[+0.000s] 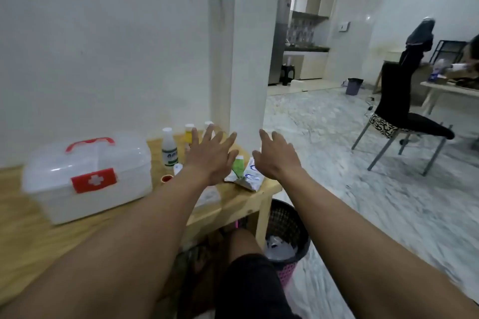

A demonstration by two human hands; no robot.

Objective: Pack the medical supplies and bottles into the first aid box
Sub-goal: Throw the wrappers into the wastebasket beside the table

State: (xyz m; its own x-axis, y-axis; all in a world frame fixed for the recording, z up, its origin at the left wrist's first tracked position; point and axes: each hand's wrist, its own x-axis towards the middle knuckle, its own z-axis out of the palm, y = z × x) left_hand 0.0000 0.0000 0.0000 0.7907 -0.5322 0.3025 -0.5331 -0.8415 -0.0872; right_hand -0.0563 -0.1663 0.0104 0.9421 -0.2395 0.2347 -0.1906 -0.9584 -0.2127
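A translucent white first aid box with a red handle and a red cross label stands closed on the wooden table at the left. To its right stand a white bottle with a green label, a yellow bottle and a third bottle partly hidden behind my left hand. A small red-capped jar, a green tube and white packets lie near the table's right end. My left hand hovers over the supplies with fingers spread. My right hand is stretched out flat beside the packets, holding nothing.
A black waste basket with crumpled paper stands under the table's right corner, beside my knee. A white wall and pillar rise behind the table. Farther right are a black chair, another table and seated people.
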